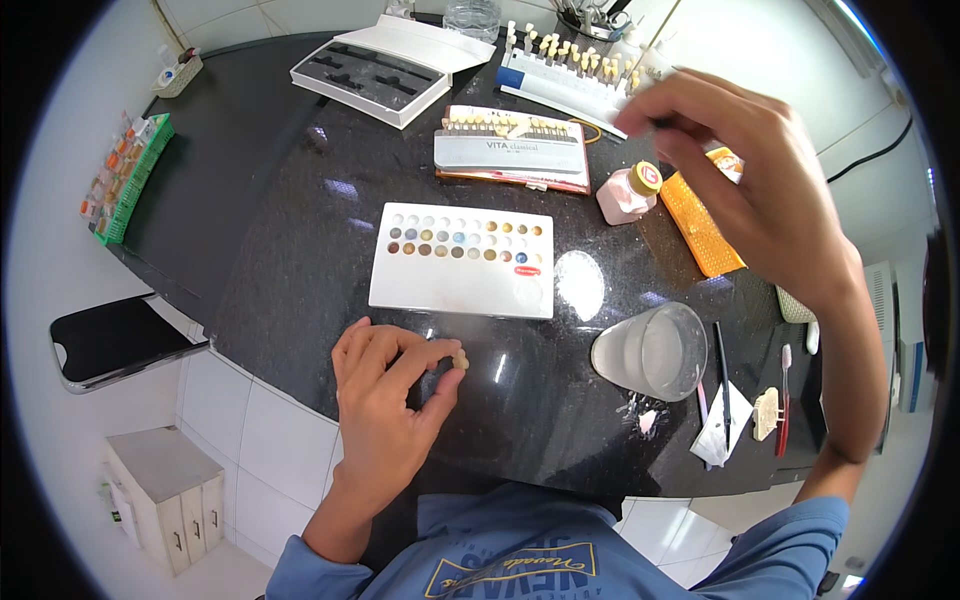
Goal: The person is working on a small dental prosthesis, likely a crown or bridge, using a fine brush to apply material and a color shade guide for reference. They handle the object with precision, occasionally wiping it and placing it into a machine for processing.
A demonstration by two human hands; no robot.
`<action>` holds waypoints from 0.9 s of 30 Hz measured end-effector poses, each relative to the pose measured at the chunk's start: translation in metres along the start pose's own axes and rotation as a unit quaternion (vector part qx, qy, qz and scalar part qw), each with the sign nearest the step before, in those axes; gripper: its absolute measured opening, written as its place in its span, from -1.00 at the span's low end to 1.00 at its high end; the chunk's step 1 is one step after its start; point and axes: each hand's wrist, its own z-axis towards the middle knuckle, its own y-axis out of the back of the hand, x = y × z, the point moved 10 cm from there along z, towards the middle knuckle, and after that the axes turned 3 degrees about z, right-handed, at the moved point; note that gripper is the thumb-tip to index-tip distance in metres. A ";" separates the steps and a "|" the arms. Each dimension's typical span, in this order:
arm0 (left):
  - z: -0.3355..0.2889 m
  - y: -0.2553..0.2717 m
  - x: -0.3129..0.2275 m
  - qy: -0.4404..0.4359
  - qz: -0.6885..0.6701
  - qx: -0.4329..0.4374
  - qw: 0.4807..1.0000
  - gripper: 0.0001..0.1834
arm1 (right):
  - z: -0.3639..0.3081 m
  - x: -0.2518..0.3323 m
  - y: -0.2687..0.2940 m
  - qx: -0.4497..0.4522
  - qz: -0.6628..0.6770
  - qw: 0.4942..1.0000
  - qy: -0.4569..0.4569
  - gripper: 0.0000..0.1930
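Between its thumb and forefinger, my left hand (390, 395) pinches a small tooth-coloured dental crown (460, 359), just in front of a white paint palette (462, 290) with rows of coloured wells. My right hand (750, 165) is raised on the right, its fingers curled toward the thumb. A dark bit shows at its fingertips, too small to name. Below that hand are a square pink bottle (627, 197) with a gold cap and an orange basket (702, 225). A glass of cloudy water (650, 352) stands to the right of the palette.
A tooth shade guide (510, 150) lies behind the palette; another shade rack (560, 85) and an open white case (370, 75) are farther back. At right lie a black brush (722, 385), a white tissue (722, 425), a dental cast (765, 412) and a red toothbrush (783, 410). A green basket (135, 180) sits far left.
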 end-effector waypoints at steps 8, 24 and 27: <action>-0.001 -0.004 -0.001 0.013 0.006 0.008 1.000 -0.78 | -0.107 -0.002 0.042 -0.098 0.122 0.972 -0.177 -0.77; -0.009 0.004 -0.002 0.055 0.037 -0.026 0.997 -0.70 | -0.213 0.046 0.014 -0.157 0.254 0.941 -0.160 -0.68; -0.010 0.011 -0.004 0.045 0.020 -0.035 0.998 -0.67 | -0.211 0.050 -0.001 -0.126 0.308 0.933 -0.137 -0.70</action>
